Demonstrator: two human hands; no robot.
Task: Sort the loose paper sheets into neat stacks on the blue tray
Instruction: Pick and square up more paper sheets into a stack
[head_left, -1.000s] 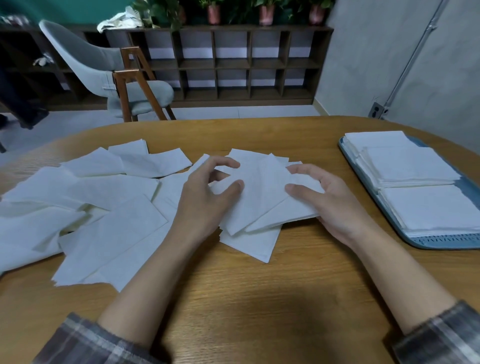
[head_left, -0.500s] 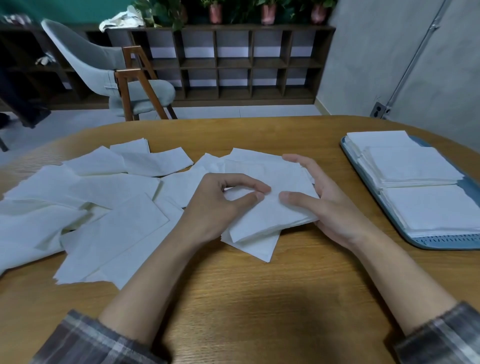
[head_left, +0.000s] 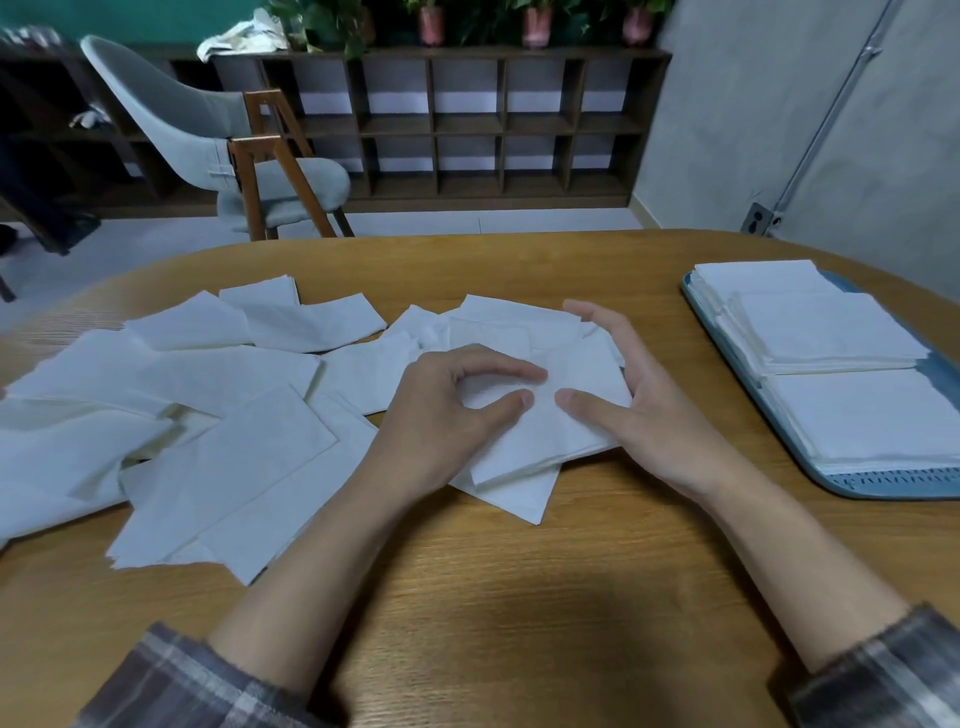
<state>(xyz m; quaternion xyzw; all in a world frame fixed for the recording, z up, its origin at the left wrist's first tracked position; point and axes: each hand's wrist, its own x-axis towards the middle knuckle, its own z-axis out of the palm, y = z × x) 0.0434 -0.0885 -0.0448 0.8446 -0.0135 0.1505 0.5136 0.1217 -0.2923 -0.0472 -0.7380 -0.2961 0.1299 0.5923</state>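
Head view: on the wooden table a gathered pile of white paper sheets lies right in front of the person, between the two hands, its layers not squared up and one corner jutting toward the near edge. The left hand lies over the pile's left side, half curled; forefinger and thumb arch with a gap between them and both tips rest on the top sheet, but whether they pinch any paper cannot be told. The right hand stands on its edge against the pile's right side, fingers nearly straight and reaching along the far corner, thumb laid flat on the top sheet and pointing toward the left thumb; it is spread wide and closes round nothing. More loose sheets lie scattered and overlapping to the left of the left hand, touching the pile. Well apart to the right, near the table's rim, sits the blue tray bearing neat stacks of sheets. Beyond the table stand a pale chair and a dark shelf unit
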